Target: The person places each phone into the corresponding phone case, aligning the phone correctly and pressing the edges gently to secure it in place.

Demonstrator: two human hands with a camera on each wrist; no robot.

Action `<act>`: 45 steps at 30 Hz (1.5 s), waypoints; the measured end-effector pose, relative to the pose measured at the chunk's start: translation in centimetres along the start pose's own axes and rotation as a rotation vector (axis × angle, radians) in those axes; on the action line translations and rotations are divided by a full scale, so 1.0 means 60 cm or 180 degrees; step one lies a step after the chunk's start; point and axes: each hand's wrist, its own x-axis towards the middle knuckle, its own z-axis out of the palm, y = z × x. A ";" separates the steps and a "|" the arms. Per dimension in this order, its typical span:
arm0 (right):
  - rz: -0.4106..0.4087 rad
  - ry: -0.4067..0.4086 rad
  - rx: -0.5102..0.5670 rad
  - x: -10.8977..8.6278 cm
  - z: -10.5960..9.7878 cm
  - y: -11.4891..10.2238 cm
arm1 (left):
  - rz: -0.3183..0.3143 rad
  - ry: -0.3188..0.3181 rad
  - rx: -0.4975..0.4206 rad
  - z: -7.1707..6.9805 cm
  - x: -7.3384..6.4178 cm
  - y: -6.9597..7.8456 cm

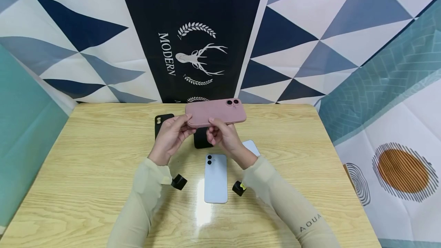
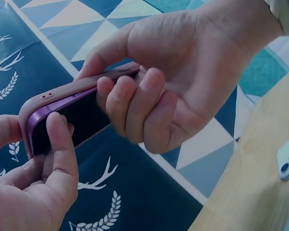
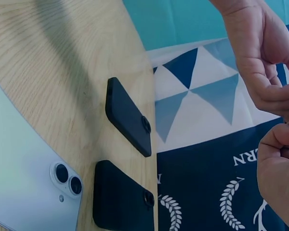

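Both hands hold a pink phone case (image 1: 213, 112) up over the far edge of the table, its back and twin camera lenses facing up. A purple-edged phone (image 2: 41, 115) with a dark screen sits inside the case; at one stretch a gap shows between frame and rim. My left hand (image 1: 172, 135) grips the left end, thumb on the back and fingers beneath. My right hand (image 1: 225, 137) pinches the near long edge, thumb on top, its other fingers curled below. In the right wrist view the held case is out of frame.
On the wooden table (image 1: 103, 163) lie a black phone case (image 1: 163, 119), another black case (image 1: 201, 139) partly behind the hands, a white phone (image 1: 216, 183) in front, and a second pale phone (image 1: 250, 146) partly under the right forearm. Patterned cloth (image 1: 293, 49) hangs behind the table.
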 end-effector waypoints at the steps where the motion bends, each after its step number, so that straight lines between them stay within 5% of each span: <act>1: 0.0022 -0.0043 -0.0026 0.000 0.001 0.001 | 0.0015 0.0008 -0.0024 0.001 -0.001 -0.001; 11: 0.0253 0.0011 -0.0393 0.002 0.016 0.006 | 0.0004 0.0109 -0.0236 0.013 -0.002 -0.017; 16: 0.0311 -0.0018 -0.0394 0.002 0.012 0.002 | -0.0005 -0.0066 -0.0228 0.009 -0.002 -0.014; 26: 0.0325 -0.0737 -0.0015 0.001 -0.009 -0.003 | -0.0196 -0.0274 -0.0157 -0.009 0.002 -0.001; 32: 0.0384 -0.0619 -0.0046 -0.002 -0.016 -0.006 | -0.0053 -0.0482 -0.0018 -0.014 0.000 -0.002; 39: 0.0519 -0.0584 -0.0556 -0.009 -0.021 -0.019 | 0.0067 -0.0298 -0.0213 -0.013 -0.002 -0.008; 45: 0.0444 -0.0594 -0.0662 -0.012 -0.021 -0.025 | 0.0077 -0.0171 -0.0344 -0.011 -0.004 -0.012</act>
